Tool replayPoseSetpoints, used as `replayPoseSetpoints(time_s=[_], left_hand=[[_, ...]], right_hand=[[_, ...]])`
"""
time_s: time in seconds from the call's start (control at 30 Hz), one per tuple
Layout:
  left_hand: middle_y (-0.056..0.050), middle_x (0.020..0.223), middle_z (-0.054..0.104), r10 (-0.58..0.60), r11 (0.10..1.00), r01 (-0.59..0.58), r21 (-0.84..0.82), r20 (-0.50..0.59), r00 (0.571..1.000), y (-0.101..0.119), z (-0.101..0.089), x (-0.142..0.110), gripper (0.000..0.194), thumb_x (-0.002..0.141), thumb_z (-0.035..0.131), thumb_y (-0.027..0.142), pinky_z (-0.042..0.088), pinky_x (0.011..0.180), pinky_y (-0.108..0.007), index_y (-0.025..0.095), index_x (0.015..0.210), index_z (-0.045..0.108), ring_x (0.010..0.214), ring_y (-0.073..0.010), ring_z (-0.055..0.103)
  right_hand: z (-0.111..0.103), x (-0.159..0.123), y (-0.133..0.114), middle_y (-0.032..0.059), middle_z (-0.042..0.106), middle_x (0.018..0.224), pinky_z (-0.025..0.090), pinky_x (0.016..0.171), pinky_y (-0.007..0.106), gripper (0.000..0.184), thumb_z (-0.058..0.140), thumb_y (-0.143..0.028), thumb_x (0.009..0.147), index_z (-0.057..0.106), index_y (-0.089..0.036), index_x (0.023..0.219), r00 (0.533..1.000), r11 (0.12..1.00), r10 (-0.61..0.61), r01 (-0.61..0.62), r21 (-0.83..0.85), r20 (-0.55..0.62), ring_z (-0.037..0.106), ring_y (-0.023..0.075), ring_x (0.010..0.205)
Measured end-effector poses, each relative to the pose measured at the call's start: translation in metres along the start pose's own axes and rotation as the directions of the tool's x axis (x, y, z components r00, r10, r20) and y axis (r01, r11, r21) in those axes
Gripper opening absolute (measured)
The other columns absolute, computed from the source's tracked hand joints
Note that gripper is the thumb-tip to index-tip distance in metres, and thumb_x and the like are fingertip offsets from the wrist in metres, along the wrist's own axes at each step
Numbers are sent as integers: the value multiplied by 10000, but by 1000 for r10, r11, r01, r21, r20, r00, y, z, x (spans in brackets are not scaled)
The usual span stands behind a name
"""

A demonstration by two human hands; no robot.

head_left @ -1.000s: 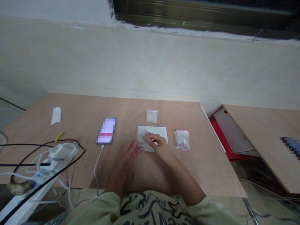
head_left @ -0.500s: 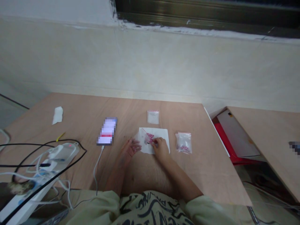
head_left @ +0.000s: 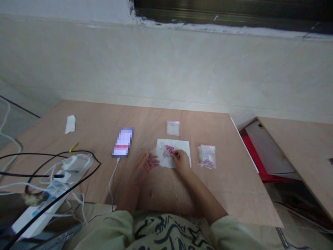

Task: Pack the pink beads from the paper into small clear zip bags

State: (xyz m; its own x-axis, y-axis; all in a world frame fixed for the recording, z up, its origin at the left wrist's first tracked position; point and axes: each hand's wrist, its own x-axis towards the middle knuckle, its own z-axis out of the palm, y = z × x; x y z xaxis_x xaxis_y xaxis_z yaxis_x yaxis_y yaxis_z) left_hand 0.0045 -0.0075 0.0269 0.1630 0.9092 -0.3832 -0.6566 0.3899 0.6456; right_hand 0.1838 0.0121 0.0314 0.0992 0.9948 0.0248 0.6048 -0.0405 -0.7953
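Note:
Over a white sheet of paper (head_left: 184,145), my left hand (head_left: 147,163) holds a small clear plastic bag (head_left: 160,150) at its left end, palm partly turned up and fingers curled. The bag's other end lies by a pile of small pink beads (head_left: 169,148) on the paper. My right hand (head_left: 182,160) is beside the beads with thumb and forefinger pinched together near the bag. What is between those fingertips is too small to make out.
A zip bag with pink beads (head_left: 207,157) lies to the right, a flat zip bag (head_left: 173,127) behind the paper. A charging phone (head_left: 123,142), a power strip (head_left: 75,165) with tangled cables and a white scrap (head_left: 70,124) are on the left.
The camera view has shifted slightly, moving the table scene a little right and up. My right hand's pinched fingers have shifted slightly beside the beads; the left hand keeps its hold on the bag.

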Motion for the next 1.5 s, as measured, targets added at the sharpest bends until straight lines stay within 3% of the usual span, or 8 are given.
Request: replayPoseSetpoints(time_s=[0.17, 0.3, 0.57, 0.67, 0.8, 1.1, 1.3, 1.5], left_hand=[[-37, 743, 682, 13, 999, -16, 41, 66, 998, 2, 6, 3, 68, 746, 536, 175, 491, 598, -300, 147, 792, 577, 613, -162, 639], [-35, 726, 673, 15, 999, -21, 46, 126, 992, 3, 13, 7, 86, 728, 558, 162, 483, 587, -290, 145, 810, 578, 596, -155, 633], [-32, 725, 666, 25, 1000, -25, -6, 88, 996, 2, 12, 10, 89, 734, 553, 133, 494, 628, -294, 139, 821, 574, 636, -150, 635], [-37, 722, 678, 49, 998, -47, -49, 52, 997, 3, 10, 8, 73, 751, 521, 126, 497, 629, -286, 147, 793, 577, 653, -149, 640], [-40, 727, 686, 33, 996, -30, -86, 29, 999, 2, 6, 4, 95, 775, 489, 138, 496, 636, -286, 156, 775, 582, 662, -152, 646], [-8, 714, 681, 103, 978, -94, -185, 40, 994, -13, 8, 4, 172, 788, 432, 122, 494, 633, -249, 180, 766, 593, 638, -121, 640], [-25, 730, 684, 72, 986, -65, -154, 42, 996, -9, 11, 7, 160, 793, 432, 138, 487, 639, -275, 165, 787, 589, 644, -139, 643], [-20, 707, 687, 47, 990, -42, -134, 37, 998, -2, 6, 14, 121, 782, 475, 153, 487, 640, -288, 165, 753, 591, 635, -147, 645]], right_hand=[[-28, 8, -28, 18, 598, 673, 356, 522, 232, 177, 546, -333, 685, 586, -161, 680, 999, 967, 25, -33, 252, 37, 457, 111, 535], [-42, 14, -48, -3, 589, 643, 356, 511, 221, 97, 559, -265, 668, 591, -174, 673, 990, 967, -63, 29, 251, 129, 452, 99, 523], [-41, 10, -52, 22, 615, 718, 385, 569, 235, 130, 542, -262, 696, 632, -176, 736, 952, 952, -195, 126, 278, 235, 513, 121, 636], [-38, 6, -47, 43, 627, 797, 387, 557, 235, 207, 520, -299, 712, 618, -170, 841, 973, 937, -118, 43, 347, 197, 522, 122, 642], [-26, 0, -28, 47, 619, 755, 389, 551, 245, 175, 515, -285, 691, 595, -155, 776, 995, 962, -2, -25, 271, 102, 513, 128, 609], [13, -11, -1, 47, 560, 743, 396, 679, 309, 162, 496, -184, 664, 574, -171, 805, 999, 999, -31, 31, -25, 31, 502, 183, 738], [16, -7, -5, 55, 533, 779, 392, 685, 295, 111, 489, -162, 698, 565, -172, 779, 998, 989, 17, -7, -150, 66, 490, 182, 774], [13, -2, -4, 45, 552, 747, 395, 685, 287, 107, 486, -145, 701, 583, -163, 740, 997, 996, -13, 19, -85, 70, 495, 166, 740]])
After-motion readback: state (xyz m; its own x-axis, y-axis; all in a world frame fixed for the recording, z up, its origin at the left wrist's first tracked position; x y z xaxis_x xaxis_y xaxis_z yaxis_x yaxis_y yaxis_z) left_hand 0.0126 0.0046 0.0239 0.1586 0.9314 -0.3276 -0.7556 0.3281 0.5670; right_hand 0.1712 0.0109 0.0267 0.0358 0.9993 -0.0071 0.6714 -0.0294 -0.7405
